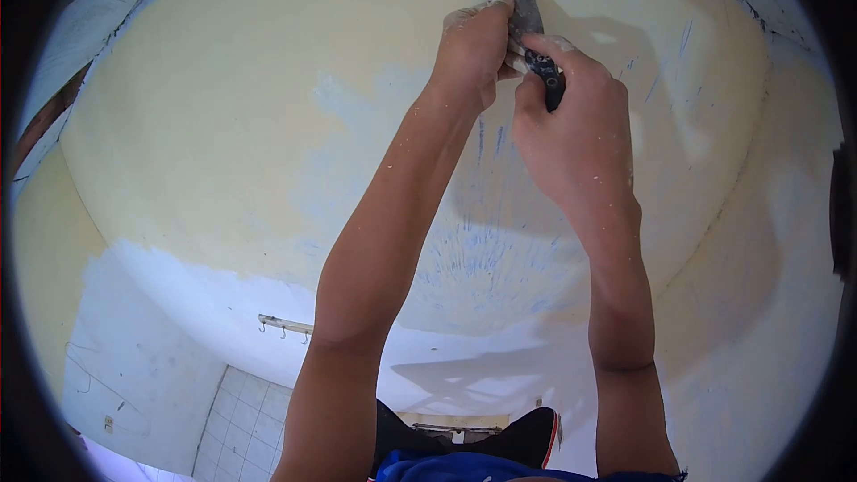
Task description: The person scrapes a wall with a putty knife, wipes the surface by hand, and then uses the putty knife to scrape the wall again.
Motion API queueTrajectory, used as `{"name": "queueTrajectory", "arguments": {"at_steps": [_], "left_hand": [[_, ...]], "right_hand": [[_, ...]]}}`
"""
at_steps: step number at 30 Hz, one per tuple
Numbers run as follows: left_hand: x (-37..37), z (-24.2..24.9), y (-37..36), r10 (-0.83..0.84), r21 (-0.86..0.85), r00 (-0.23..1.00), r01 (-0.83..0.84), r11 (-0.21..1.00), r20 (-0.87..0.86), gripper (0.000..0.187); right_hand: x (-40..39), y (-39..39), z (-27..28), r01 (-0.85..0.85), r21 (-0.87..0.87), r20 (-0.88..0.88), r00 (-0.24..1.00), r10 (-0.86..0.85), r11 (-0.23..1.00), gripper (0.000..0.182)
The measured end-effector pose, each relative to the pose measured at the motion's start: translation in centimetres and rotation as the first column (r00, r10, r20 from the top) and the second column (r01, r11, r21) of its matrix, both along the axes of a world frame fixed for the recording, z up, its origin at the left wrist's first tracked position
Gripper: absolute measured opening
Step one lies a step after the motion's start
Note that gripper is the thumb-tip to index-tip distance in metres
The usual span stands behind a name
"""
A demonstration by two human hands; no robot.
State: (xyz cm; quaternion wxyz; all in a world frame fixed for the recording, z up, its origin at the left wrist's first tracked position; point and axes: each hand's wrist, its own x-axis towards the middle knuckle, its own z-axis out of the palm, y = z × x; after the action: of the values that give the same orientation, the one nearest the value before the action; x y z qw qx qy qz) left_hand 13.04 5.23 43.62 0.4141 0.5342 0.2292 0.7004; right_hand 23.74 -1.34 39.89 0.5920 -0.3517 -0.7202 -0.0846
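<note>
Both my hands are raised against the wall, at the top of the view. My right hand is closed around the dark handle of a putty knife. The knife's wide grey blade points up and has pale smears on it. My left hand is closed at the left side of the blade, its thumb lying on the metal and its other fingers partly hidden. White residue coats the fingertips of both hands. Bluish scrape marks show on the wall below the hands.
A rail with hooks is fixed low on the wall. Floor tiles show at the lower left, and a wall socket beside them. A dark shoe is at the bottom. The ceiling edge runs along the upper left.
</note>
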Motion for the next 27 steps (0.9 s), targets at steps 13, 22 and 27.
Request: {"name": "queueTrajectory", "arguments": {"at_steps": [13,22,27], "left_hand": [[-0.7,0.4,1.9,0.066,0.053,0.996,-0.063,0.997,-0.061,0.032],[0.4,-2.3,0.7,0.082,-0.005,0.988,-0.084,0.996,-0.128,0.034],[0.2,-1.1,1.0,0.095,-0.004,0.984,-0.096,0.995,-0.151,0.033]], "right_hand": [[0.1,0.5,0.2,-0.074,-0.052,-0.043,0.997,0.072,0.996,0.033],[1.4,0.4,-2.9,-0.158,-0.084,-0.121,0.982,0.147,0.984,0.032],[1.2,0.3,-1.8,-0.124,-0.081,-0.113,0.987,0.114,0.989,0.033]]}}
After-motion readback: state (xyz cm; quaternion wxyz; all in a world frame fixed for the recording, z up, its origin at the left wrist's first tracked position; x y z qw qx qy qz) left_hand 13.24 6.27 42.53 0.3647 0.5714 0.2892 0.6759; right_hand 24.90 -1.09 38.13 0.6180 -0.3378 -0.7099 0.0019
